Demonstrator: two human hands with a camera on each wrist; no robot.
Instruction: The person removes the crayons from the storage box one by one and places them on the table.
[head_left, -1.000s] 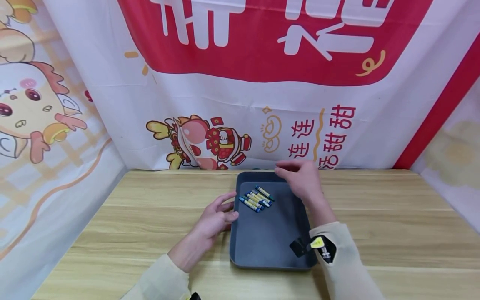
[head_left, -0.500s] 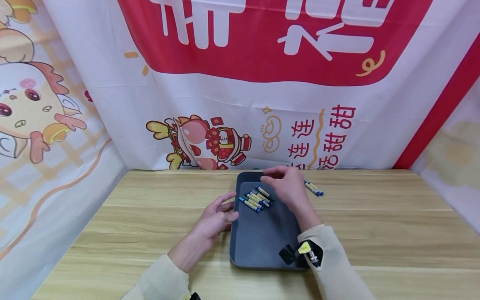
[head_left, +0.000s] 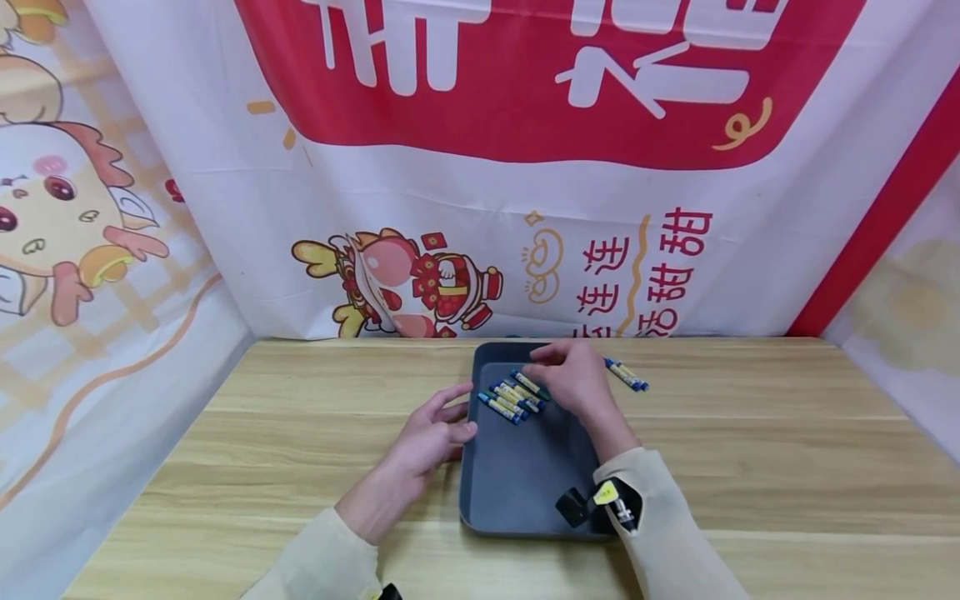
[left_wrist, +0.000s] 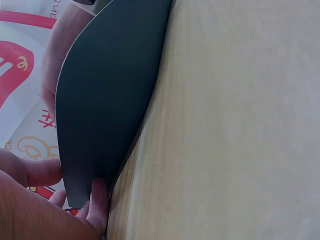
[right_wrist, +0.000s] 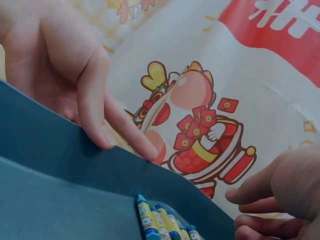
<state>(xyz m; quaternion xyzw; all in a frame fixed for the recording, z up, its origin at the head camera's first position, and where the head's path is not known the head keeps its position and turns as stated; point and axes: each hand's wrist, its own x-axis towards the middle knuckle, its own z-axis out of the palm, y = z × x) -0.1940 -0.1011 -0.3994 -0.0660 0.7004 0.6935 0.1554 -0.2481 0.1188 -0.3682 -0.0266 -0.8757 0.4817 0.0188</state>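
Note:
In the head view a dark grey tray [head_left: 525, 492] lies on the wooden table. Several crayons [head_left: 504, 408] with yellow and blue wrappers lie side by side at its left far part. My left hand [head_left: 423, 437] touches the tray's left wall from outside, thumb and fingers spread along the rim. The left wrist view shows those fingertips [left_wrist: 100, 195] against the outer wall. Over the tray's far right part, beside the crayons, is my right hand [head_left: 573, 379], fingers loosely bent. Between its fingers [right_wrist: 250, 195] in the right wrist view I see no crayon, though its palm side is partly hidden.
More crayons [head_left: 628, 375] lie on the table [head_left: 750, 467] to the right of the tray, partly behind my right hand. A printed cloth [head_left: 420, 192] hangs along the table's far edge. Another cloth [head_left: 90, 275] hangs on the left.
My right hand has moved left and slightly toward me over the tray, close to the crayons. This uncovers the crayons on the table at right. The left hand and tray stay put.

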